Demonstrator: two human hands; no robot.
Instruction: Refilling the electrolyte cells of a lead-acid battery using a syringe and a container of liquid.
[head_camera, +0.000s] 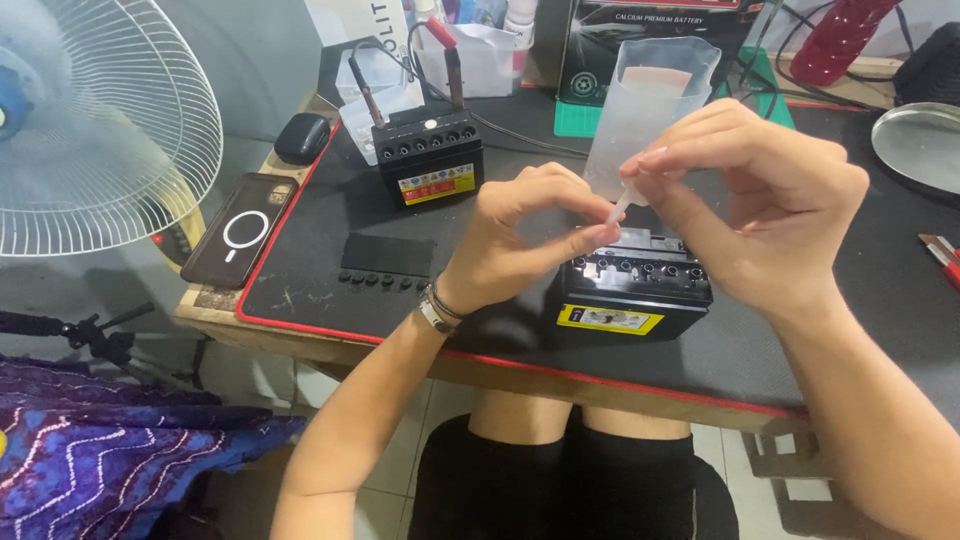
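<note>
The battery (632, 295), a small black box with a yellow label on its front and a row of round fill holes along its top, sits on the black mat (300, 270) with the red edge, close to the near side of the table and right under your hands. Go from there by size: the white fan (100, 125) stands off the table's left end, and a dark printed box (600, 45) stands at the back. A 2nd black battery (430, 160) rests farther back on the mat, left of the first, with 2 clip leads standing on its terminals. Tilted over the near battery is the translucent plastic bottle (650, 110), its narrow nozzle (622, 208) pointing down toward the fill holes. A phone (238, 232) lies flat at the mat's left edge, and a black strip (388, 254) lies beside it with a row of small caps (380, 281) along its near side.

Your right hand (770, 200) curls around the bottle's lower end, thumb and forefinger pinched shut at the nozzle's base. Your left hand (520, 240) meets it from the other side, fingers bent and closed on the nozzle tip, a bracelet (437, 310) on that wrist.
</note>
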